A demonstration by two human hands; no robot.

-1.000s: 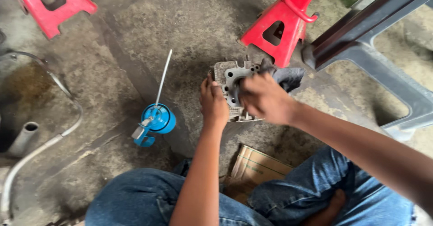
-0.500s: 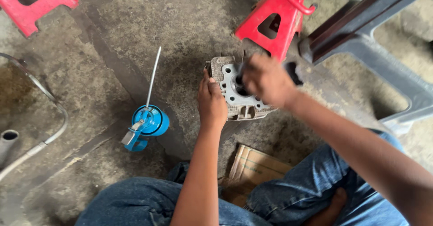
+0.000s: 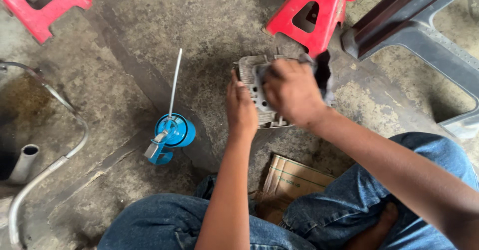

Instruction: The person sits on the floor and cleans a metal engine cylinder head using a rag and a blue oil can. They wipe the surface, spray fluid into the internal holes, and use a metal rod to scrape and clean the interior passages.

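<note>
A grey finned metal engine part (image 3: 252,83) rests on the concrete floor in front of my knees. My left hand (image 3: 240,108) presses flat against its left side and steadies it. My right hand (image 3: 292,91) lies on top of the part with its fingers closed on a dark grey rag (image 3: 323,73), which trails off to the right. Most of the part's top face is hidden under that hand.
A blue oil can (image 3: 170,132) with a long thin spout stands left of the part. Red jack stands sit at the top left (image 3: 42,5) and top centre (image 3: 312,15). A grey metal frame (image 3: 424,40) runs right; a bent pipe (image 3: 45,165) lies left; cardboard (image 3: 292,180) lies under my legs.
My right hand with the rag has shifted left and down across the top of the engine part. The left hand stays on the part's side. The view has drifted slightly.
</note>
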